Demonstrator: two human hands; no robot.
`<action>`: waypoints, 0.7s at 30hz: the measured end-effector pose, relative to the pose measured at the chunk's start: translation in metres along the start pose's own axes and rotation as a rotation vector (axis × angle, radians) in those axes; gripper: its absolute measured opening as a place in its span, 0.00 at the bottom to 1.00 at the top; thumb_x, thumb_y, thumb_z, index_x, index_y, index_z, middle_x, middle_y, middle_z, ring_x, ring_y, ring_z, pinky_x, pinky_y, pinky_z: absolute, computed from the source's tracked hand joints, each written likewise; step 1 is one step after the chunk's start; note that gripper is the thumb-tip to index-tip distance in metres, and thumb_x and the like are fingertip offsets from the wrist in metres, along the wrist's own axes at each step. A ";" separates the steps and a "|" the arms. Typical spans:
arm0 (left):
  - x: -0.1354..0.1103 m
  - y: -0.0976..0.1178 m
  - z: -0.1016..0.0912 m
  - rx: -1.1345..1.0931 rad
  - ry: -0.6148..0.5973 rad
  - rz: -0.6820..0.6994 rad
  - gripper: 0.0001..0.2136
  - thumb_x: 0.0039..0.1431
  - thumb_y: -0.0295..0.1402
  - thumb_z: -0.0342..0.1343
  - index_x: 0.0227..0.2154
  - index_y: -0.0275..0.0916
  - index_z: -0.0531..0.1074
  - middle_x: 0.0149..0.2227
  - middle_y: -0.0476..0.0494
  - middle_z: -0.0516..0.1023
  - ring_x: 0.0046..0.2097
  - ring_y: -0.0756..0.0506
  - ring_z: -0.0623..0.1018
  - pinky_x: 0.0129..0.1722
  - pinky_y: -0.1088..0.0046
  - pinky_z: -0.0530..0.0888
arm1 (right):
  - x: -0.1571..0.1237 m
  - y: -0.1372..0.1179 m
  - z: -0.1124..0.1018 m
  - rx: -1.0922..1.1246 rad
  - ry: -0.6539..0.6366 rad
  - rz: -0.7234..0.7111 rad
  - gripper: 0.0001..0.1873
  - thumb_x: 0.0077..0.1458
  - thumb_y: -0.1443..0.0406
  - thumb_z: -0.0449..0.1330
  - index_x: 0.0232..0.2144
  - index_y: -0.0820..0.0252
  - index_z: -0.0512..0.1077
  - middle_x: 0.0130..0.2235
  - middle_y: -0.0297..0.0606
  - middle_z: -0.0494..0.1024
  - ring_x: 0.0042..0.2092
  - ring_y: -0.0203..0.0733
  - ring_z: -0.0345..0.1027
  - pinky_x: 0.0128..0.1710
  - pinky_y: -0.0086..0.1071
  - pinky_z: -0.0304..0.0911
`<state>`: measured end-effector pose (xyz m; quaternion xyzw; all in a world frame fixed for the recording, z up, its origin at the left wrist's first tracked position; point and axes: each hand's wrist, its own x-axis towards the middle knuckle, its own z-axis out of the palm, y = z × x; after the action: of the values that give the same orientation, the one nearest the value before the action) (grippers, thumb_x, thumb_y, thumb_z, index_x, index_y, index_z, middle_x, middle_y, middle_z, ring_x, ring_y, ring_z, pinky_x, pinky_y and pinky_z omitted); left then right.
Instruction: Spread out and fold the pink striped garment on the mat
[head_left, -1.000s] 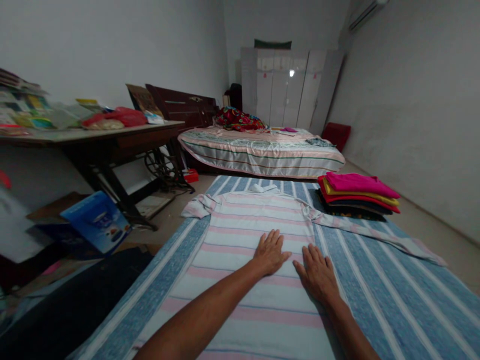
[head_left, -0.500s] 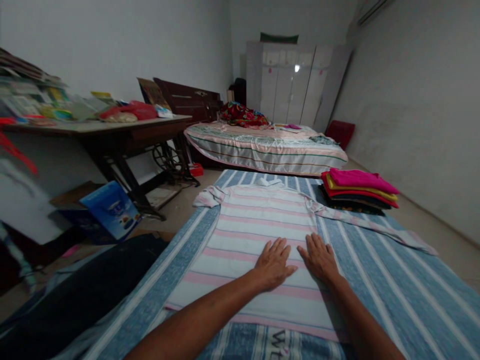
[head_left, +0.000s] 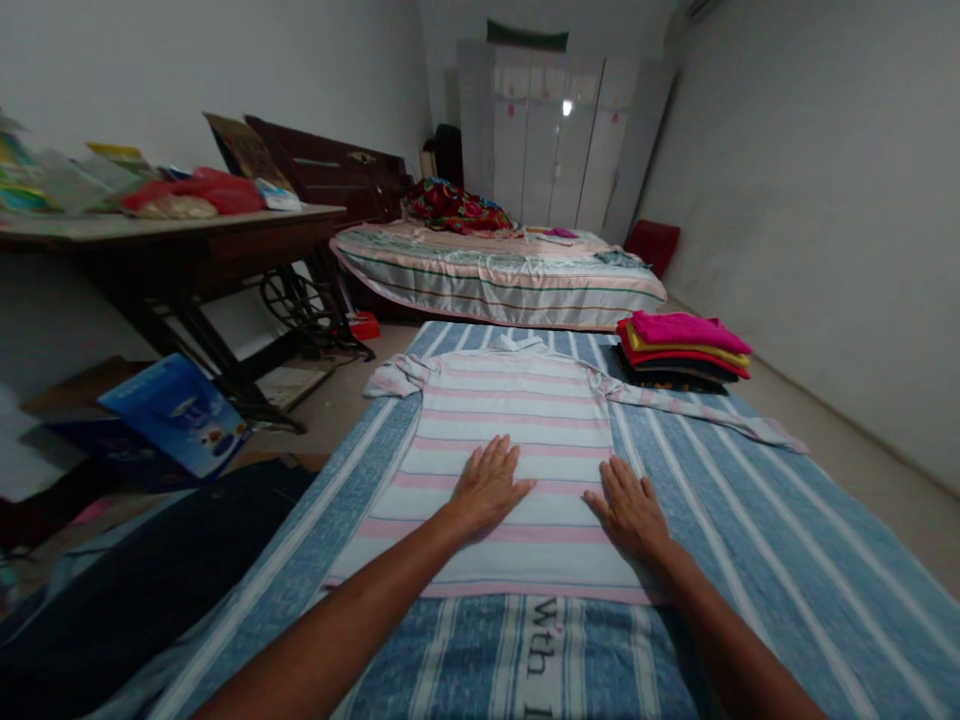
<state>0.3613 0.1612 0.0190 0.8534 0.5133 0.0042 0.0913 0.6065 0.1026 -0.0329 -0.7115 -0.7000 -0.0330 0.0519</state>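
A long-sleeved shirt [head_left: 517, 408] with white and pink stripes lies spread face down or face up, I cannot tell which, on a blue striped sheet [head_left: 720, 520]. Its collar points away from me. One sleeve stretches out to the right; the other is bunched at the left shoulder. My left hand [head_left: 491, 485] rests flat on the middle of the shirt, fingers extended. Along the shirt's right edge lies my right hand [head_left: 628, 508], also flat with its fingers apart. Neither hand grips the fabric.
A stack of folded clothes [head_left: 682, 350] sits on the sheet at the right. Dark clothing [head_left: 150, 590] lies to the left. Beyond are a sewing-machine table [head_left: 187, 235], a blue box [head_left: 180, 415], a second bed [head_left: 502, 280] and a wardrobe [head_left: 547, 140].
My left hand has slid leftward across the shirt, away from my right hand. My right hand stays near the right edge. The view has shifted a little to the right and down.
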 end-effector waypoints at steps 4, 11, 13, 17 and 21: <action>-0.001 -0.011 0.016 0.025 0.007 -0.015 0.34 0.61 0.53 0.34 0.63 0.35 0.48 0.67 0.37 0.42 0.67 0.40 0.42 0.63 0.56 0.43 | -0.003 0.000 -0.003 -0.006 -0.003 0.004 0.35 0.62 0.50 0.39 0.61 0.69 0.55 0.64 0.52 0.50 0.64 0.53 0.43 0.58 0.52 0.45; -0.011 -0.002 0.011 0.025 -0.001 -0.010 0.32 0.62 0.52 0.35 0.63 0.35 0.50 0.67 0.38 0.43 0.67 0.42 0.41 0.63 0.56 0.44 | -0.029 -0.011 -0.011 -0.047 0.120 -0.050 0.34 0.62 0.49 0.40 0.60 0.66 0.57 0.63 0.51 0.52 0.64 0.52 0.44 0.58 0.52 0.44; -0.020 0.004 0.009 0.020 -0.003 0.001 0.32 0.62 0.51 0.36 0.63 0.36 0.50 0.67 0.38 0.42 0.67 0.42 0.41 0.63 0.55 0.44 | -0.043 -0.016 -0.007 -0.048 0.168 -0.111 0.34 0.61 0.48 0.40 0.59 0.66 0.58 0.63 0.51 0.53 0.64 0.52 0.44 0.59 0.52 0.42; -0.036 0.010 0.012 0.008 -0.026 0.017 0.33 0.61 0.52 0.36 0.63 0.36 0.48 0.67 0.39 0.41 0.67 0.42 0.40 0.63 0.55 0.42 | -0.066 -0.020 0.007 -0.018 0.199 -0.181 0.36 0.61 0.47 0.38 0.59 0.67 0.59 0.62 0.53 0.55 0.63 0.53 0.47 0.59 0.53 0.44; -0.051 0.006 0.017 -0.003 -0.032 0.002 0.33 0.62 0.53 0.35 0.63 0.36 0.49 0.67 0.39 0.41 0.67 0.42 0.41 0.63 0.57 0.43 | -0.072 -0.018 0.013 0.002 0.167 -0.178 0.37 0.60 0.46 0.39 0.59 0.68 0.58 0.62 0.54 0.55 0.63 0.55 0.47 0.59 0.53 0.43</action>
<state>0.3445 0.1111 0.0081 0.8538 0.5107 -0.0086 0.1007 0.5865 0.0325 -0.0536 -0.6412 -0.7536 -0.0962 0.1077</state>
